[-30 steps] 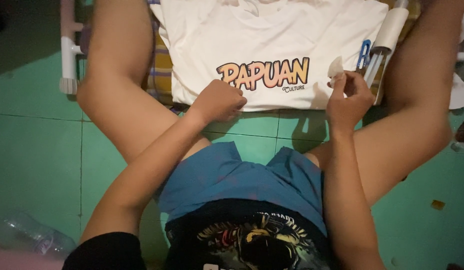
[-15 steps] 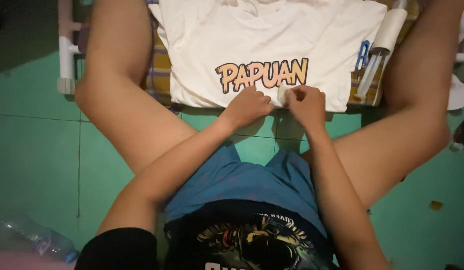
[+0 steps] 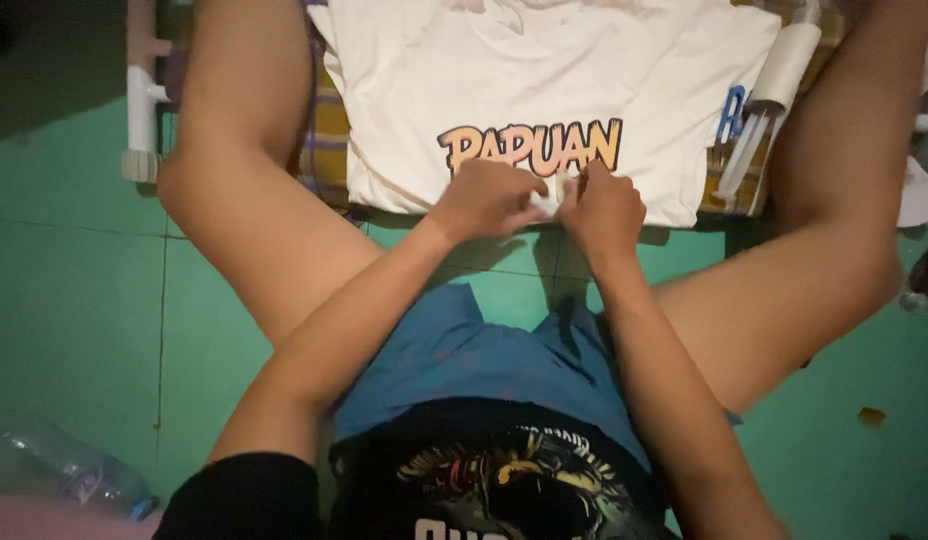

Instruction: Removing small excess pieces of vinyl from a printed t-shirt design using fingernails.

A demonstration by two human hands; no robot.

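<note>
A white T-shirt (image 3: 544, 70) with an orange printed design lies flat on a checked cloth between my legs. My left hand (image 3: 484, 198) and my right hand (image 3: 602, 205) meet at the shirt's near hem, just under the print. Both pinch a small white scrap (image 3: 554, 195) between their fingertips, pressed against the fabric. The scrap is mostly hidden by my fingers.
A white roller (image 3: 784, 65) and a blue-handled tool (image 3: 732, 112) lie at the shirt's right edge. A white plastic frame (image 3: 141, 90) stands at the far left. A clear plastic bottle (image 3: 69, 470) lies on the green tiled floor (image 3: 74, 290) at lower left.
My right hand has come from the shirt's right edge, carrying the small white scrap, to the middle of the hem. My left hand shifted right to meet it.
</note>
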